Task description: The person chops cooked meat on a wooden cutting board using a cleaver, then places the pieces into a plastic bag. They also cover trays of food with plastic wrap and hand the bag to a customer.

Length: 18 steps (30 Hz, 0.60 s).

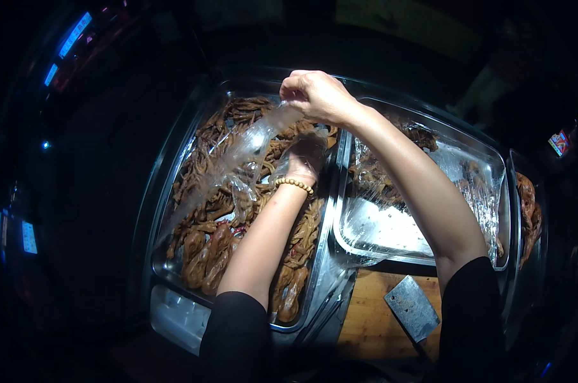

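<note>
My right hand (313, 95) pinches a bunched sheet of clear plastic film (258, 139), raised above the far end of the left steel tray (167, 268). The film slants down to the tray's left side. My left hand (308, 155), in clear plastic with a beaded bracelet (294, 184) at the wrist, reaches low over the tray's right half. Its fingers are hard to make out, so a grip cannot be told. Brown cooked poultry pieces (193, 177), seemingly feet, fill much of this tray. What look like cooked duck heads (205, 261) lie at its near end.
A second steel tray (339, 237) on the right holds dark meat pieces under film. Nearer me, a cleaver (413, 309) rests on a wooden cutting board (365, 311), beside tongs (322, 311). A translucent container (179, 316) sits front left; cooked poultry (528, 210) lies far right.
</note>
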### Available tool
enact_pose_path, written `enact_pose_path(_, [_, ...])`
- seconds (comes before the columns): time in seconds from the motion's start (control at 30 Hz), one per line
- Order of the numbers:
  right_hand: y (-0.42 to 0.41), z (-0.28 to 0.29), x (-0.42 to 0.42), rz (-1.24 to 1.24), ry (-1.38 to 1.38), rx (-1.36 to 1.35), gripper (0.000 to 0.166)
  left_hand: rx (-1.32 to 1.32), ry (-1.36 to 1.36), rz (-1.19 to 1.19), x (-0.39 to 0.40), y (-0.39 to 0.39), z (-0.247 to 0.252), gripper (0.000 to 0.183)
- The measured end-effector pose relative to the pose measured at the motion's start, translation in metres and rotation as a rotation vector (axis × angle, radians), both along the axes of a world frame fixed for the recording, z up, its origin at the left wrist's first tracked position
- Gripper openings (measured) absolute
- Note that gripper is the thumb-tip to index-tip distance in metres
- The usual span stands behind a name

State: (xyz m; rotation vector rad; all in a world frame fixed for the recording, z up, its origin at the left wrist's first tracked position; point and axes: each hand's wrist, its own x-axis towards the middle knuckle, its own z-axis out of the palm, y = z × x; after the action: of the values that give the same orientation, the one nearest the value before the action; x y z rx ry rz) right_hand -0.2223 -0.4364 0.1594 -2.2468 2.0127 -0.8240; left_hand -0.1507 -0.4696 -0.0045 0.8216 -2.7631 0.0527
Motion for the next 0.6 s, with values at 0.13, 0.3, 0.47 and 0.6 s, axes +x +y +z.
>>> enact_pose_path(0.13, [0.019,-0.002,-0.015,-0.054,-0.037,0.043,0.011,-0.009,0.118,-0.024,-0.030,0.023,0.010,0.020])
enact_pose_path(0.3, [0.006,-0.011,0.017,0.069,-0.147,-0.076,0.011,-0.378,-0.149,0.108,-0.027,-0.038,-0.077,0.048])
enact_pose_path(0.47, [0.032,-0.019,-0.019,-0.024,-0.188,-0.052,0.010,0.288,-0.114,-0.004,-0.006,0.031,0.041,0.042])
enact_pose_path(0.6, [0.028,-0.022,-0.012,-0.026,-0.187,-0.055,0.010,0.363,-0.132,-0.008,0.011,0.028,0.047,0.035])
